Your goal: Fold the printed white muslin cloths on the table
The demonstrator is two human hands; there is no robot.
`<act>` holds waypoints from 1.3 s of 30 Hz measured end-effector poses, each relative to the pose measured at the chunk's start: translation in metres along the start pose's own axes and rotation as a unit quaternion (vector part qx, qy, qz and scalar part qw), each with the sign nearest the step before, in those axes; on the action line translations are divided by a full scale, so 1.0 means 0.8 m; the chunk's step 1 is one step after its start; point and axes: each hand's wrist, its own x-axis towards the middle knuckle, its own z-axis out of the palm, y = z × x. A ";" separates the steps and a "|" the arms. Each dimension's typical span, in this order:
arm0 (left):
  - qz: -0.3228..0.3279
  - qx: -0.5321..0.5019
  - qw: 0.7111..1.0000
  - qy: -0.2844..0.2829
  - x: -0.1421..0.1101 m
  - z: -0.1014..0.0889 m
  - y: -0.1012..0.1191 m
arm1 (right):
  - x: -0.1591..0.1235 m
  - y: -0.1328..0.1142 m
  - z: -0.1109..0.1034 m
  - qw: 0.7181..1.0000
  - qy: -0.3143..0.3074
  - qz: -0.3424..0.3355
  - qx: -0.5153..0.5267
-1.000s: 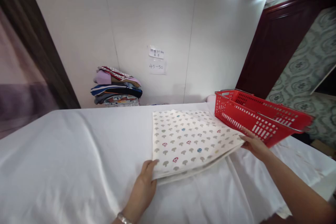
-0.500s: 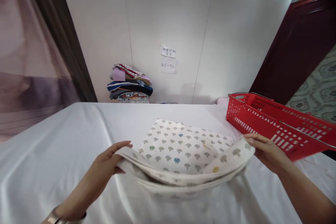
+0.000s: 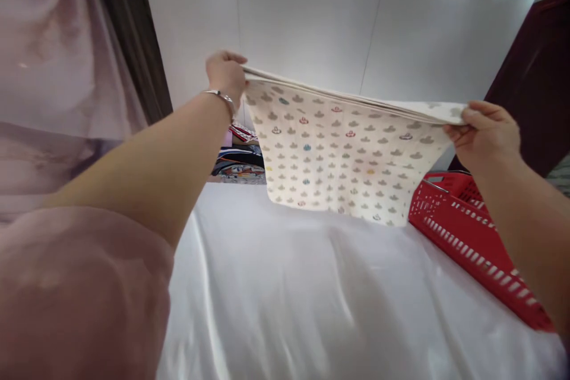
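Observation:
A cream cloth printed with small mushrooms [image 3: 342,160] hangs in the air above the white-sheeted surface [image 3: 312,303], folded in several layers. My left hand [image 3: 226,74] pinches its upper left corner, with a silver bracelet on the wrist. At the upper right corner my right hand [image 3: 485,133] is closed on the cloth. The cloth's lower edge hangs free, just above the sheet.
A red plastic basket [image 3: 472,255] sits on the sheet at the right, partly behind the cloth. A pile of folded clothes [image 3: 238,157] lies against the white wall behind my left arm. A pinkish curtain [image 3: 53,71] hangs at the left, a dark wooden door at the far right.
Both hands took the cloth by its near corners and lifted it off the sheet to chest height. It now hangs instead of lying flat.

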 end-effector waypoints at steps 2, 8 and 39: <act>0.037 0.036 0.992 0.119 -0.003 -0.018 -0.008 | -0.026 -0.002 0.007 1.000 -0.017 0.001 0.000; 0.026 0.274 0.956 0.105 -0.130 -0.084 -0.101 | -0.204 0.071 0.016 0.966 -0.048 0.238 -0.085; 0.054 0.214 0.915 -0.337 -0.457 0.113 -0.188 | -0.363 0.147 0.050 0.777 -0.406 0.462 -0.135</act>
